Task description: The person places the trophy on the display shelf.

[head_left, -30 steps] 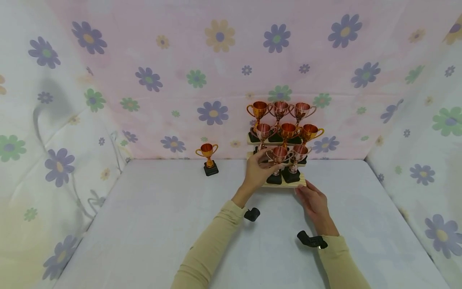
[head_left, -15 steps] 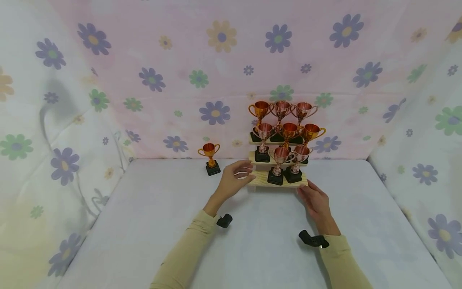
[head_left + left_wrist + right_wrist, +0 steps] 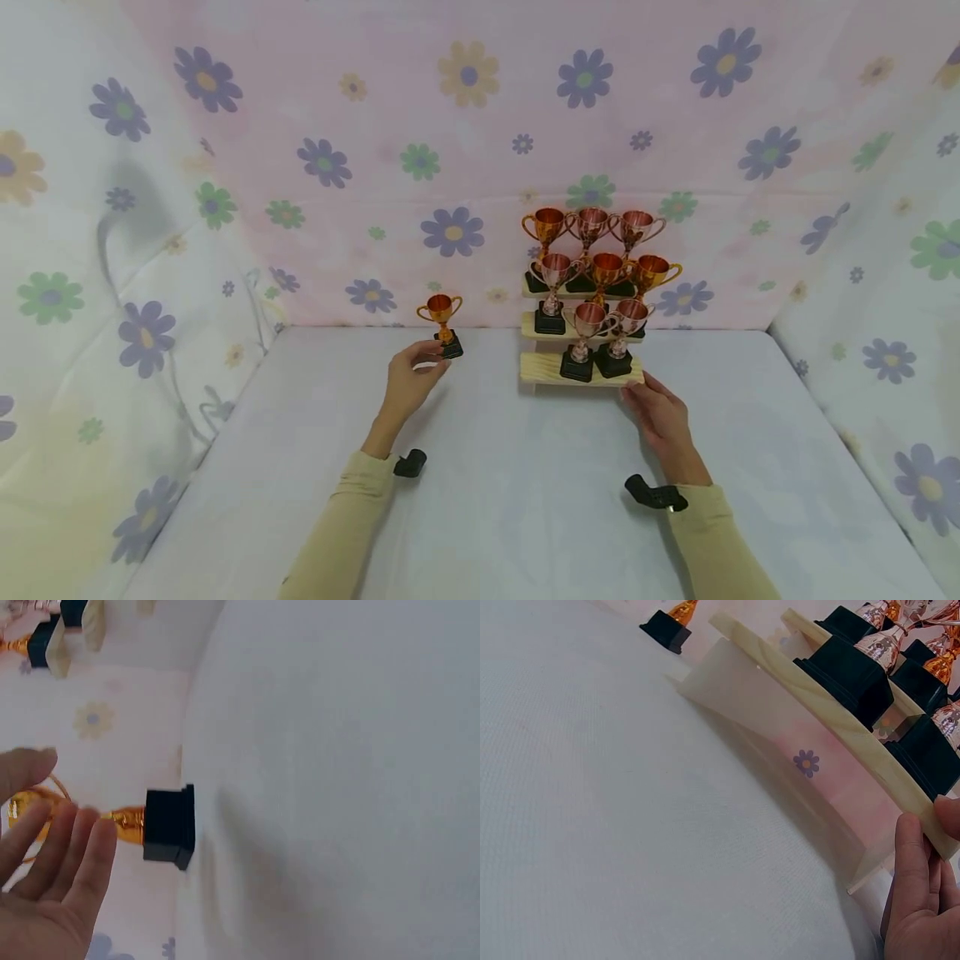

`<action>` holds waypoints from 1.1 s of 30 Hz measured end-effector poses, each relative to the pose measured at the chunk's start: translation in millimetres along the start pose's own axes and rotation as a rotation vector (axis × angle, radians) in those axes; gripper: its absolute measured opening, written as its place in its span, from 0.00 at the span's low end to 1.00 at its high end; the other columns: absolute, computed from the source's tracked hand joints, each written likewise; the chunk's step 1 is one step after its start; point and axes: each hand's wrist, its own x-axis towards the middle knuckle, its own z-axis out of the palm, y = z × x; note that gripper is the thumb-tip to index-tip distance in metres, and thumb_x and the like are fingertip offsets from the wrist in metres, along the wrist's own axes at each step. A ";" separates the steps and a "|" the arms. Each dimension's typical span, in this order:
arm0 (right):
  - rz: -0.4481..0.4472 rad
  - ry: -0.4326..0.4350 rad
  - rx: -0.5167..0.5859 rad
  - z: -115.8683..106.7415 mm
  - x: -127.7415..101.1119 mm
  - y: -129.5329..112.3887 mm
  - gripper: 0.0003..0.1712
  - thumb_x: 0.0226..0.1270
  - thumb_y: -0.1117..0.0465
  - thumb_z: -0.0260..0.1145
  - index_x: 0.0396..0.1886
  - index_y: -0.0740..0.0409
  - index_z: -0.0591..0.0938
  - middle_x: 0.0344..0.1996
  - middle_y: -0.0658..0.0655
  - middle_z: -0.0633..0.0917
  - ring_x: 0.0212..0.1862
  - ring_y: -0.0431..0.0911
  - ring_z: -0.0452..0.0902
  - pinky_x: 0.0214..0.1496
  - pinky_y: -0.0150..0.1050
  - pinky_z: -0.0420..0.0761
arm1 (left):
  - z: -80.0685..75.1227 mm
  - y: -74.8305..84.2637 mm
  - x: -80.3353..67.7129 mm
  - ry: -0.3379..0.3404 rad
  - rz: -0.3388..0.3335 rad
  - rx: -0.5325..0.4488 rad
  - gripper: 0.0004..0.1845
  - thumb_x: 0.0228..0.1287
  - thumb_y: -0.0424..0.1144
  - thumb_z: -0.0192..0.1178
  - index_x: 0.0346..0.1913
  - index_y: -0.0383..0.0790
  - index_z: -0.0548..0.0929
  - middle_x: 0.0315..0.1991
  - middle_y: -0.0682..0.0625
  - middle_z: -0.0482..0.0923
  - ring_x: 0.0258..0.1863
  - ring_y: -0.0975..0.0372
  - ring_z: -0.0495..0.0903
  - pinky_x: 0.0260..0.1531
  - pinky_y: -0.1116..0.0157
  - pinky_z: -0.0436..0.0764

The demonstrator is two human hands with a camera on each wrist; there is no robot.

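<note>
A small gold trophy cup (image 3: 440, 309) on a black base stands alone on the table near the back wall. My left hand (image 3: 412, 379) is right at it, thumb and fingers apart; in the left wrist view the fingers (image 3: 71, 855) overlap its stem and cup without closing round it. My right hand (image 3: 662, 417) pinches the front right corner of a three-step wooden display shelf (image 3: 542, 368); the right wrist view has its thumb on top and fingers below the board (image 3: 900, 780). Two rose-gold trophies (image 3: 590, 321) stand on the lowest step, toward its right.
Several more gold and rose-gold trophies (image 3: 606, 268) fill the middle and top steps, close together with handles overlapping. The white-covered table (image 3: 480, 492) meets a flowered backdrop (image 3: 360, 167) behind and at both sides. A black wrist camera mount (image 3: 410, 463) sits on the left wrist.
My left hand has left the rose-gold trophy on the lowest step and moved left to the lone gold trophy. My right hand has kept its hold on the shelf corner.
</note>
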 end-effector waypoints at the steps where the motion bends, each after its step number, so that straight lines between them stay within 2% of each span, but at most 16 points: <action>1: 0.001 0.000 -0.001 0.2 0.0 0.6 0.41 0.74 0.68 0.62 0.82 0.54 0.56 0.80 0.56 0.59 0.64 0.41 0.71 0.60 0.28 0.80 | -2.9 -4.3 1.8 0.048 -0.016 -0.004 0.20 0.62 0.26 0.69 0.57 0.24 0.80 0.52 0.28 0.81 0.50 0.39 0.82 0.52 0.57 0.87; 4: 0.001 0.000 -0.008 1.3 -0.7 1.7 0.42 0.74 0.68 0.63 0.82 0.54 0.56 0.79 0.56 0.59 0.63 0.41 0.72 0.60 0.27 0.80 | -6.5 -25.9 14.0 0.166 -0.074 -0.033 0.27 0.61 0.30 0.72 0.62 0.27 0.77 0.57 0.29 0.77 0.55 0.39 0.79 0.59 0.47 0.82; 5: -0.001 -0.001 -0.009 1.4 -0.6 1.7 0.41 0.74 0.67 0.63 0.82 0.54 0.56 0.79 0.55 0.59 0.62 0.40 0.73 0.60 0.27 0.80 | -7.0 -26.7 17.3 0.186 -0.088 -0.041 0.29 0.60 0.30 0.73 0.64 0.28 0.76 0.59 0.29 0.76 0.57 0.39 0.78 0.60 0.47 0.81; 9: -0.007 -0.003 -0.013 1.8 -0.5 2.7 0.40 0.75 0.67 0.62 0.82 0.54 0.57 0.79 0.56 0.60 0.58 0.39 0.76 0.60 0.27 0.80 | -8.7 -28.3 32.1 0.188 -0.114 -0.058 0.36 0.61 0.32 0.73 0.69 0.29 0.70 0.64 0.30 0.71 0.63 0.38 0.74 0.65 0.45 0.77; 14: -0.013 0.001 -0.007 2.6 -0.1 4.4 0.41 0.74 0.67 0.63 0.81 0.55 0.58 0.79 0.56 0.61 0.57 0.39 0.77 0.60 0.28 0.81 | -4.3 -21.8 48.1 0.199 -0.107 -0.062 0.36 0.59 0.32 0.74 0.69 0.30 0.70 0.64 0.33 0.72 0.63 0.40 0.74 0.65 0.46 0.77; 18: -0.022 0.010 -0.007 2.4 -0.5 3.5 0.40 0.74 0.67 0.63 0.81 0.55 0.58 0.78 0.56 0.61 0.57 0.39 0.76 0.58 0.27 0.81 | 8.7 -16.8 56.3 0.233 -0.089 -0.127 0.36 0.60 0.31 0.73 0.69 0.29 0.70 0.64 0.34 0.72 0.62 0.43 0.74 0.66 0.47 0.76; 24: -0.016 0.031 0.008 1.8 -0.3 0.6 0.40 0.74 0.68 0.62 0.81 0.54 0.58 0.78 0.56 0.61 0.57 0.39 0.77 0.58 0.27 0.82 | 31.5 -16.5 62.1 0.322 0.011 -0.248 0.31 0.58 0.25 0.73 0.65 0.27 0.74 0.60 0.33 0.78 0.60 0.45 0.78 0.62 0.46 0.79; 28: -0.021 0.028 -0.012 2.8 -0.2 1.0 0.40 0.74 0.68 0.62 0.81 0.55 0.57 0.78 0.56 0.61 0.57 0.39 0.76 0.59 0.27 0.81 | 37.3 -17.6 62.3 0.358 0.065 -0.280 0.28 0.58 0.23 0.72 0.62 0.25 0.77 0.56 0.31 0.79 0.56 0.45 0.80 0.58 0.55 0.84; 31: -0.018 0.021 -0.018 2.7 0.7 2.3 0.40 0.75 0.68 0.61 0.81 0.55 0.57 0.78 0.57 0.61 0.58 0.40 0.76 0.59 0.27 0.81 | 37.4 -18.3 59.7 0.366 0.074 -0.283 0.27 0.58 0.23 0.71 0.61 0.23 0.77 0.53 0.29 0.78 0.52 0.47 0.81 0.54 0.65 0.85; 33: -0.013 0.018 -0.017 2.3 0.8 2.6 0.39 0.75 0.68 0.60 0.81 0.55 0.57 0.78 0.57 0.61 0.58 0.40 0.76 0.58 0.27 0.81 | 36.2 -18.1 57.0 0.360 0.075 -0.279 0.27 0.59 0.22 0.71 0.61 0.21 0.76 0.52 0.27 0.78 0.49 0.49 0.81 0.51 0.69 0.84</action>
